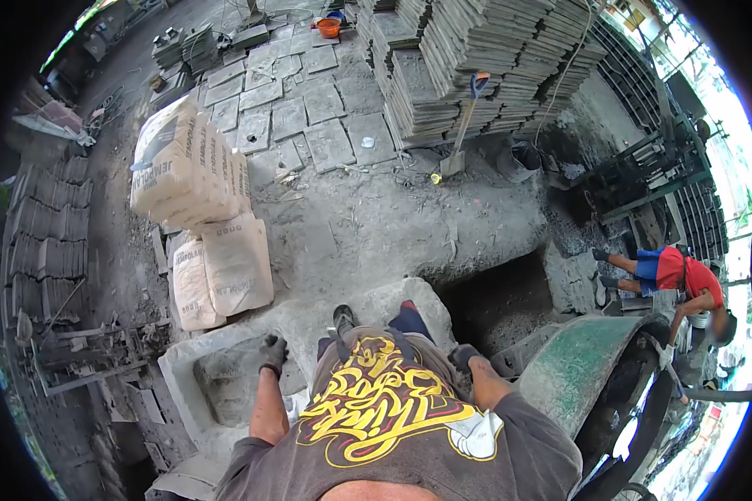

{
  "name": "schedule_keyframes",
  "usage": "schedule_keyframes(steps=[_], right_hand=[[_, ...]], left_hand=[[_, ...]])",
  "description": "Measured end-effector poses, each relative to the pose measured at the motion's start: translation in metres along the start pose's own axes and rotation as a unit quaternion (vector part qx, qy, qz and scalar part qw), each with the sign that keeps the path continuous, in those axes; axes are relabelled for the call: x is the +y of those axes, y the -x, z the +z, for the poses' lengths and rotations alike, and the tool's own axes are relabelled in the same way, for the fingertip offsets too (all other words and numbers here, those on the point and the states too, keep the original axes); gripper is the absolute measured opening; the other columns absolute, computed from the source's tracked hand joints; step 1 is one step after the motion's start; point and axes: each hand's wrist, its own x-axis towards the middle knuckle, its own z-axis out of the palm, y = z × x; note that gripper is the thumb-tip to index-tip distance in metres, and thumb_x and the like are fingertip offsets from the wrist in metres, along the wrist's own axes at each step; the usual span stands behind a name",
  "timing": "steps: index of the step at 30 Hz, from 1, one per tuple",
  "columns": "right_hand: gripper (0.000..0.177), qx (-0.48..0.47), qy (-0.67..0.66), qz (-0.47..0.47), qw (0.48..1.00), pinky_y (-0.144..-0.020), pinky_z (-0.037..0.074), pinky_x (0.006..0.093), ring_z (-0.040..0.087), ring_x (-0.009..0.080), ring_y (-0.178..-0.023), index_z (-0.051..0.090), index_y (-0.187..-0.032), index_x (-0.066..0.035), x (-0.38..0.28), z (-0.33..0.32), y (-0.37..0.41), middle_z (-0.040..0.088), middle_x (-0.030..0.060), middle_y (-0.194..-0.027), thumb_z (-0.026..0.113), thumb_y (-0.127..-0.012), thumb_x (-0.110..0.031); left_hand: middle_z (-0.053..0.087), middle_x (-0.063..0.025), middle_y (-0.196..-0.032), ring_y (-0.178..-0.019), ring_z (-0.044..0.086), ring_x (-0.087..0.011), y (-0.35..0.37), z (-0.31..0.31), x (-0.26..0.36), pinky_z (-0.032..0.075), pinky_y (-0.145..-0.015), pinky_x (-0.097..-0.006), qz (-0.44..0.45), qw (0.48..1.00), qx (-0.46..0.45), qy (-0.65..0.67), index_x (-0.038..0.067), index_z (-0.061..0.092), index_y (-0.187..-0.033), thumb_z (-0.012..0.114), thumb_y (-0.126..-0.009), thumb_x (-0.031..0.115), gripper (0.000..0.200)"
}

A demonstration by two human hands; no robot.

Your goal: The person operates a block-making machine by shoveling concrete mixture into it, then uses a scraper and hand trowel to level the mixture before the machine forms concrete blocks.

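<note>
Standing beside the concrete basin (pixel 181 386), stacked printed bags (pixel 199 179).

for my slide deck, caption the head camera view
Gloved left hand near a trough, gloved right hand by the shirt, stacked sacks and slabs beyond

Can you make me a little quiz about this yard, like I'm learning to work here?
1. What colour is the front tub up by the flat slabs?
2. True or false: the shovel stands with its blade down.
3. Which of the person's hands is nearer the stacked sacks?
A) left
B) right

Key: 1. Orange. 2. True. 3. A, the left hand.
</note>
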Motion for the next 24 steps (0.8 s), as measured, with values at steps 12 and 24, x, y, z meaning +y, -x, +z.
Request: schedule_keyframes(steps=[12, 24], right_hand=[[0.026, 0.109, -0.415, 0.158, 0.889, -0.072, 0.051, 0.0379, 0.065, 0.0267, -0.086, 0.069, -0.097, -0.012, -0.026, -0.067, -0.048, 0.067, 0.0153, -0.097, 0.061, -0.078, -0.028], [0.018, 0.241, -0.361, 0.176, 0.884, -0.069, 0.049, 0.0402, 0.063, 0.0321, -0.083, 0.065, -0.092, -0.005, 0.176, -0.218, -0.172, 0.065, 0.0186, -0.089, 0.057, -0.082, -0.017]], left_hand=[[0.066, -0.0231, -0.088, -0.090, 0.065, -0.0351, -0.096, 0.089, 0.173, 0.049, -0.076, -0.0411, 0.137, 0.903, 0.029, -0.406, 0.006, 0.071, -0.090, 0.063, -0.067, 0.038, 0.040], [0.066, -0.0204, -0.092, -0.086, 0.064, -0.0331, -0.257, 0.278, 0.138, 0.050, -0.074, -0.0422, 0.208, 0.758, -0.229, -0.574, 0.006, 0.069, -0.096, 0.061, -0.072, 0.039, 0.042]])
